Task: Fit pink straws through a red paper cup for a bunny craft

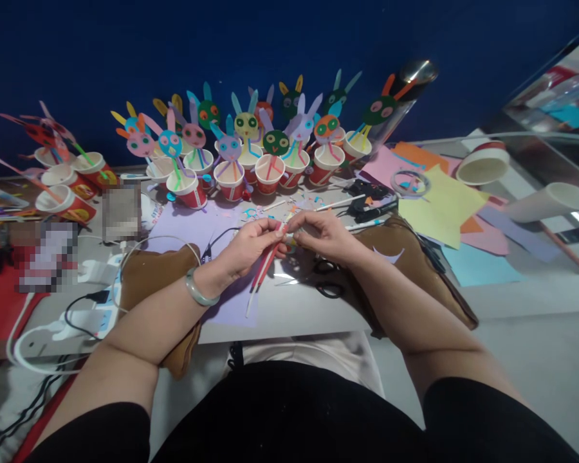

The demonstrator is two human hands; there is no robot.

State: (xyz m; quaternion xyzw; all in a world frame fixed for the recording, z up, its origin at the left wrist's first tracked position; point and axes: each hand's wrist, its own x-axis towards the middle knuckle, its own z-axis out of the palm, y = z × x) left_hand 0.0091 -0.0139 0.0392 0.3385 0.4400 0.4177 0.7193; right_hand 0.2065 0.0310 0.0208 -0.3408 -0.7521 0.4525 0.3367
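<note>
Blue wall [125,45], pale cluttered table [299,318], cups [269,182] beyond hands [253,244] with sticks [266,267]

- We count two hands: one left hand [257,243] and one right hand [321,235].
- Between them we see at least two thin strips [269,262].
- We make out about fifteen eared paper faces [230,148] in the middle group, some overlapping.
- Under those faces we find at least nine red-and-white cups [270,178]; the back ones are partly hidden.
- At the far left we count four more cups [80,210].
- We see two brown pads [147,276].
- We spot one bangle [201,290].
- We find one tape roll [426,185].
</note>
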